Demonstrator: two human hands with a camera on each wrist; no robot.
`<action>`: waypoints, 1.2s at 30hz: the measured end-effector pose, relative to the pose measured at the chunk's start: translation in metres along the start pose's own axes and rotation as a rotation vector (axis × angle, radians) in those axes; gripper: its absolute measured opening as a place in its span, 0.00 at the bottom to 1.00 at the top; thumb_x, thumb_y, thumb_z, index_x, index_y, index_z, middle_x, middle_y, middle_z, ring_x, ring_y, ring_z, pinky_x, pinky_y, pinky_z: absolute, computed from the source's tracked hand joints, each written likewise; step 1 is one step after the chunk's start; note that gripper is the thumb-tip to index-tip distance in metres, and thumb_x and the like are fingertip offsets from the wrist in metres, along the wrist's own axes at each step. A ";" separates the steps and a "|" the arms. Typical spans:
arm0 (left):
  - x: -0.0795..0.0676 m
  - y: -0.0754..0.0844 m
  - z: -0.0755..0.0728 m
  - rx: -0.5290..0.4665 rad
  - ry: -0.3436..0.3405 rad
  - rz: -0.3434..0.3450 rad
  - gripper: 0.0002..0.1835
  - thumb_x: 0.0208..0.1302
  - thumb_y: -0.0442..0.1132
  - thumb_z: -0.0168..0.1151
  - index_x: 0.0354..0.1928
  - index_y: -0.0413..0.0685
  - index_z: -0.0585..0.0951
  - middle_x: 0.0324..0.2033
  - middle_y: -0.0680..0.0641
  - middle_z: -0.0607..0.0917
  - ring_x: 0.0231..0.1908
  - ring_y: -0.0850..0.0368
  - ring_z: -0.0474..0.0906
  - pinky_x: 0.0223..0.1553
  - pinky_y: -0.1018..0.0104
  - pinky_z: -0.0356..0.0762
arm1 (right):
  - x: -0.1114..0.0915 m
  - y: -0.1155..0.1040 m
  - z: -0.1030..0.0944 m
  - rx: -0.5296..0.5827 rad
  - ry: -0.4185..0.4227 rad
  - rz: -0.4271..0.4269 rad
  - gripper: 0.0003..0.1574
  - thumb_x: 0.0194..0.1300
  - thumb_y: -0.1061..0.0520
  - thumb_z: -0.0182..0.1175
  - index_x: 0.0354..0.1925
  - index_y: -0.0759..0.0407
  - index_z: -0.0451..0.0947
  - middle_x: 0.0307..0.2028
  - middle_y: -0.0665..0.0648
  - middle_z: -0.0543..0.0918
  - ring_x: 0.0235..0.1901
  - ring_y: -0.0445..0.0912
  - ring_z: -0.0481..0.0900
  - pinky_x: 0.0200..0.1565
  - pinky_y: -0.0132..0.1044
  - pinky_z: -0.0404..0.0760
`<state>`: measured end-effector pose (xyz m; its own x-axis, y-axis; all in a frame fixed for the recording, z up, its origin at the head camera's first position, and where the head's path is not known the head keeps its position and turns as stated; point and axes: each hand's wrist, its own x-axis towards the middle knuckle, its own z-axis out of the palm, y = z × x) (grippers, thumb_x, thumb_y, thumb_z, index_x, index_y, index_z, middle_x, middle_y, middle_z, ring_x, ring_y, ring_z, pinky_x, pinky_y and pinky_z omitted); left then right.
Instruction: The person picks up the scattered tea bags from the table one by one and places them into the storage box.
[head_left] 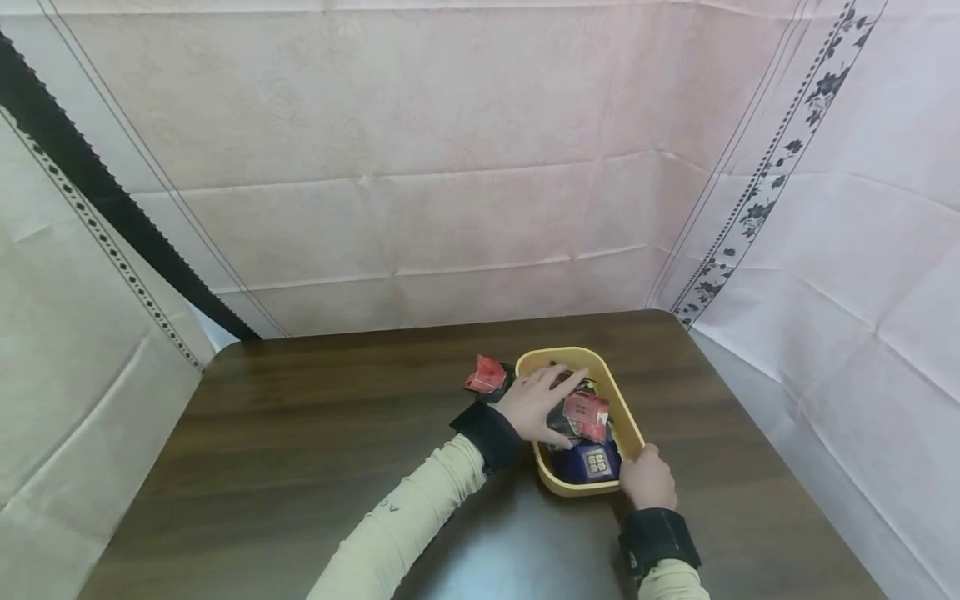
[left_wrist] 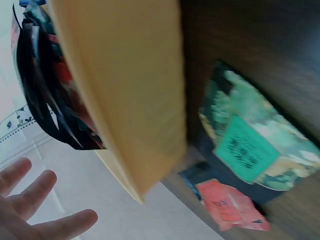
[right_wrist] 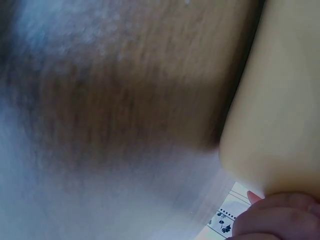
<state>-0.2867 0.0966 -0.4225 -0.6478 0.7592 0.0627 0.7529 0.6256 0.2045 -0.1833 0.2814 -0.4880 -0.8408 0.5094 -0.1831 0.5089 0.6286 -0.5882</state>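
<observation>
A yellow plastic basket (head_left: 581, 490) stands on the table, holding several small packets. Among them are a pouch with a red label (head_left: 587, 417) and a dark blue packet (head_left: 576, 467) with a pale square print. Over the left part of the basket, my left hand (head_left: 531, 406) has its fingers spread above the pouches. In the left wrist view its fingers (left_wrist: 65, 225) are apart, with nothing between them. My right hand (head_left: 649, 479) grips the basket's rim at the near right corner. The right wrist view shows its curled fingers (right_wrist: 280, 217) against the basket wall (right_wrist: 280, 100).
On the table left of the basket lie a pouch with a green label (left_wrist: 247, 150) and one with a red label (head_left: 486, 375), partly behind my left hand in the head view. The dark wooden table (head_left: 315, 433) is bordered by hanging white cloth (head_left: 465, 225) at the back and sides.
</observation>
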 end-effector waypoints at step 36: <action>-0.199 -0.060 0.043 0.005 -0.256 -0.323 0.46 0.26 0.48 0.77 0.57 0.58 0.69 0.56 0.42 0.63 0.50 0.43 0.62 0.34 0.43 0.71 | -0.002 -0.005 0.000 0.011 -0.047 0.030 0.30 0.61 0.56 0.41 0.55 0.76 0.54 0.46 0.79 0.68 0.43 0.69 0.69 0.42 0.60 0.69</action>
<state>-0.1985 -0.0844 -0.4889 -0.8014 0.5437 -0.2494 0.5168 0.8393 0.1690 -0.1845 0.2767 -0.4847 -0.8330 0.4998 -0.2373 0.5322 0.6066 -0.5906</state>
